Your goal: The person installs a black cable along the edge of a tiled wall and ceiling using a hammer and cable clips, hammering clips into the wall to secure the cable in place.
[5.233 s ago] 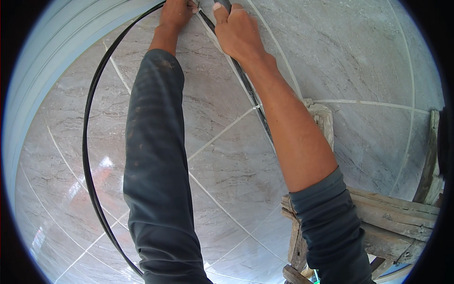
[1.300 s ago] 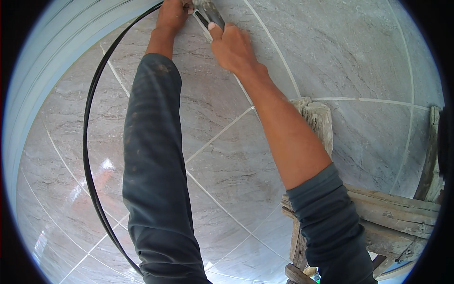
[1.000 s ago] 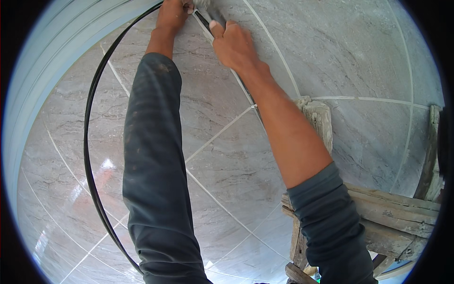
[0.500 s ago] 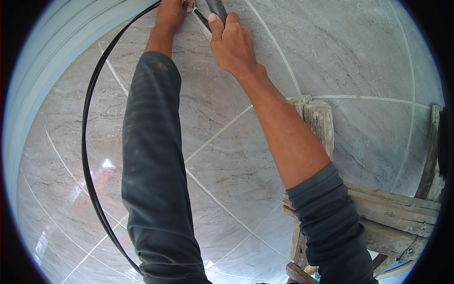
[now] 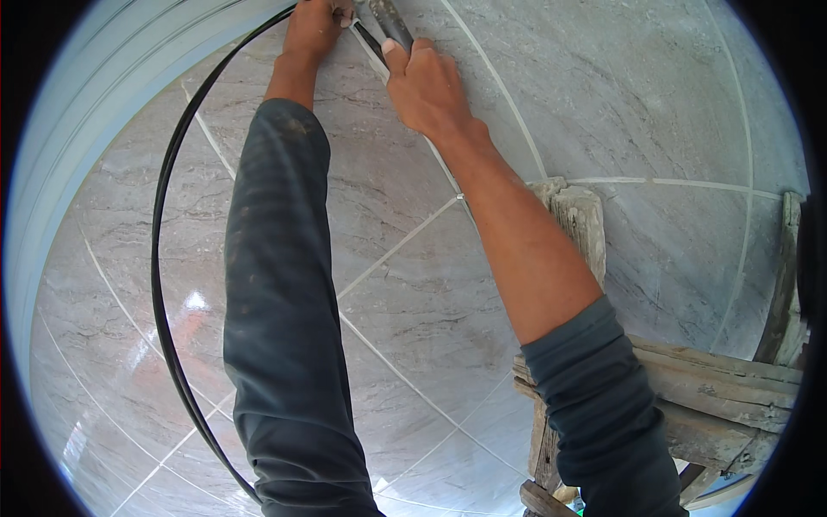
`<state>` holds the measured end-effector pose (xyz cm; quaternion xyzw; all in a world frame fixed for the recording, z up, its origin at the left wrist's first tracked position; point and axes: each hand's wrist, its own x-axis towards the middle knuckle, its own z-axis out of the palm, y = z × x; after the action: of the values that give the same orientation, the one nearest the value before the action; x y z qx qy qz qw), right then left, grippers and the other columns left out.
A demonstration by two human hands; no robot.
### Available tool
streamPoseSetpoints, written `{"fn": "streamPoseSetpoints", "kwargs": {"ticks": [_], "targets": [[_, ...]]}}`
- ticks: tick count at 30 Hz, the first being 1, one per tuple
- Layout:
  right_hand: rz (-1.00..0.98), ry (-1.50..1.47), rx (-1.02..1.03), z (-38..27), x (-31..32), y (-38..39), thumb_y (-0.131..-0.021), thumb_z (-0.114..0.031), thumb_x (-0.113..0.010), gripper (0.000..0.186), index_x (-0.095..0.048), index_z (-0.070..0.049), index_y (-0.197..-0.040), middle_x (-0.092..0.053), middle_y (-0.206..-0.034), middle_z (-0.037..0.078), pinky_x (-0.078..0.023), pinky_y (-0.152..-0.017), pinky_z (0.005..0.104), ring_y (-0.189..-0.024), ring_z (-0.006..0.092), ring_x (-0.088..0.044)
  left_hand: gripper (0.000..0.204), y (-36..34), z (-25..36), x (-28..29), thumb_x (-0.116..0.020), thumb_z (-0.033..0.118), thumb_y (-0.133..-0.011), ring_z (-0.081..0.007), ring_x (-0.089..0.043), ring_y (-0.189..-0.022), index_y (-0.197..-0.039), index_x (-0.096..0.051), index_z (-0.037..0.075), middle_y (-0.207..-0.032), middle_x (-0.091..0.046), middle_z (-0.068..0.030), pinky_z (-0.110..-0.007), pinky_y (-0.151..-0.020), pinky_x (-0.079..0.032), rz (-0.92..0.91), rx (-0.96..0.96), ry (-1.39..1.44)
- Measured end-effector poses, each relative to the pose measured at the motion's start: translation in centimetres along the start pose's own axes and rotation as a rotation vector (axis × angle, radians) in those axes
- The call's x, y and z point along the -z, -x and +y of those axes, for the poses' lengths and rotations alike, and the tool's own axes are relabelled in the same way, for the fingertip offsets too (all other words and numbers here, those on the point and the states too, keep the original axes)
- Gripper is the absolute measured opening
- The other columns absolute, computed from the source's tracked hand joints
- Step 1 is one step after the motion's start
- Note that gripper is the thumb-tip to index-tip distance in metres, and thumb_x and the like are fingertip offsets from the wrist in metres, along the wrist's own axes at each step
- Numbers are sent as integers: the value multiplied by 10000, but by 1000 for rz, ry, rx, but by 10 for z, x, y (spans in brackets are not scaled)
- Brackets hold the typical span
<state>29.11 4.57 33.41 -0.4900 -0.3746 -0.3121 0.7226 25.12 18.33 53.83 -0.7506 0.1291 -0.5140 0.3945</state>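
A narrow white channel (image 5: pixel 375 60) with dark line inside runs diagonally over the grey marbled tiles (image 5: pixel 405 327); my right forearm covers part of it. My left hand (image 5: pixel 312 36) is at its upper end at the top edge, fingers bent around something small that I cannot make out. Just to its right, my right hand (image 5: pixel 429 86) is closed on a grey, stained tool (image 5: pixel 389 21), thumb up beside it, over the channel. The tool's far end is near my left fingers. A black cable (image 5: pixel 157 267) loops left of my left forearm, from the top down to the lower edge.
Weathered wooden timbers form a frame at the lower right (image 5: pixel 715 388), with an upright post (image 5: pixel 577 215) behind my right forearm and another piece (image 5: pixel 780 284) at the far right. A pale ridged panel (image 5: pixel 86 103) curves along the upper left.
Since the earliest frame my right hand and its tool have moved down and slightly left along the channel. In the last second they shifted up, then back down. My left hand stays near the channel's end.
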Motion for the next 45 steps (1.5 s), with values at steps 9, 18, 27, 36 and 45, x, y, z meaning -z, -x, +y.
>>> {"fn": "streamPoseSetpoints", "kwargs": {"ticks": [9, 18, 27, 36, 45], "targets": [[19, -88, -30, 0, 0, 0, -1045, -395, -438, 486, -488, 88, -1024, -654, -847, 364, -535, -770, 560, -864, 526, -667, 119, 0, 3, 1, -669, 13, -815, -269, -718, -780, -907, -720, 70, -820, -734, -99, -370, -735, -542, -15, 27, 32], [-1, -15, -13, -2, -4, -3, -1045, -407, -438, 506, -506, 95, -1048, -654, -890, 371, -537, -785, 551, -887, 528, -661, 125, -1, -8, 3, -695, 10, -802, -277, -717, -780, -908, -721, 72, -827, -736, -100, -375, -728, -539, 33, 4, 8], [-27, 10, 0, 2, -6, 0, -1044, -422, -436, 531, -513, 104, -1056, -657, -872, 362, -543, -745, 553, -848, 525, -667, 126, -2, 0, -6, -698, 25, -800, -274, -715, -763, -914, -717, 75, -798, -728, -100, -374, -722, -539, 59, 16, -117], [-47, -5, -39, 2, -6, -1, -1041, -404, -448, 526, -518, 118, -1058, -652, -895, 373, -545, -759, 537, -871, 526, -664, 103, -4, -2, -2, -696, 21, -793, -275, -713, -762, -889, -703, 57, -802, -728, -99, -369, -722, -541, -49, 52, -215], [-11, 30, -21, -4, -5, 4, -1041, -402, -447, 515, -514, 108, -1046, -652, -906, 381, -544, -785, 547, -890, 528, -664, 99, -2, -3, -2, -703, 24, -791, -275, -715, -772, -880, -709, 65, -809, -730, -103, -369, -721, -540, 17, 49, -9]]}}
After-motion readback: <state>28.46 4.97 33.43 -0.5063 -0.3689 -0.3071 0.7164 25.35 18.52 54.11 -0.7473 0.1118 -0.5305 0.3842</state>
